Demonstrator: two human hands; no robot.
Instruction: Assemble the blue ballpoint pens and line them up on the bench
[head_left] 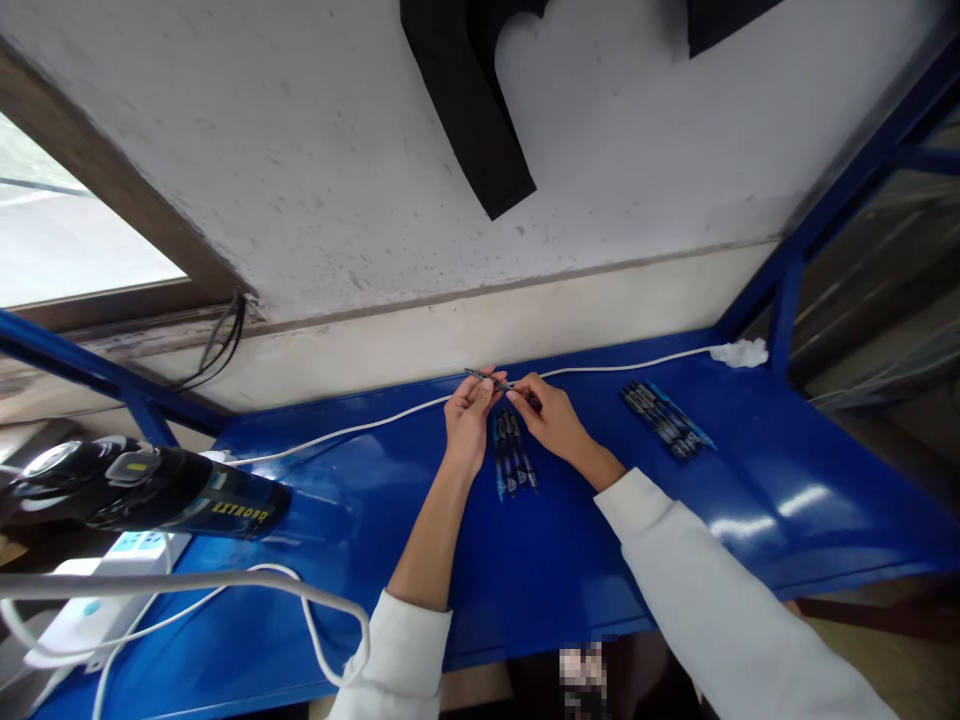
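Daylight from the window (67, 230) glares on the blue table (750, 500); edges warp.

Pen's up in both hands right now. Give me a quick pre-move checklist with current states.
1. Pen held at both ends, left hand and right hand: ok.
2. Pen lifted off the blue table: ok.
3. Small pen group lying just below the hands, undisturbed: ok.
4. Second pen group lying apart at right: ok.
5. White cable behind the hands, not touching them: ok.
6. Pen cap or tip state: cannot tell.
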